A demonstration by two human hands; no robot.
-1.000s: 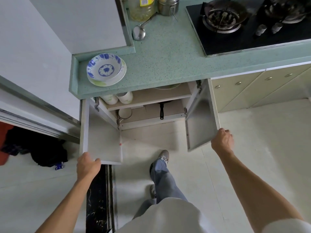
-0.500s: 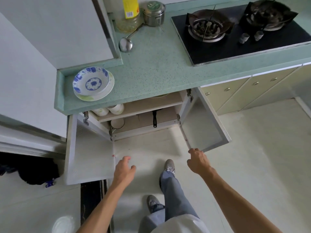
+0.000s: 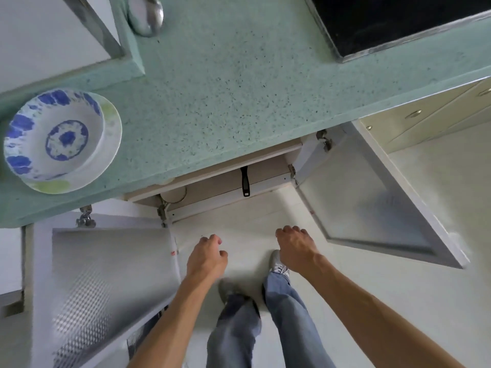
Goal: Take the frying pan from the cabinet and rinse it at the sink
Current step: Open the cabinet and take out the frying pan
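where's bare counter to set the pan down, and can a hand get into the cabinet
Bare countertop runs between the blue bowl at left and the hob at right, below the ladle. The left end is crowded by the bowl. The gap between the left door and right door is open to the pan handle.

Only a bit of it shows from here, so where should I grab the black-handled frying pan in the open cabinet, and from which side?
Grip the frying pan's black handle: it points out to the open cabinet's front edge; the pan body is hidden under the speckled green countertop. Come from the front, low, likely with the right hand.
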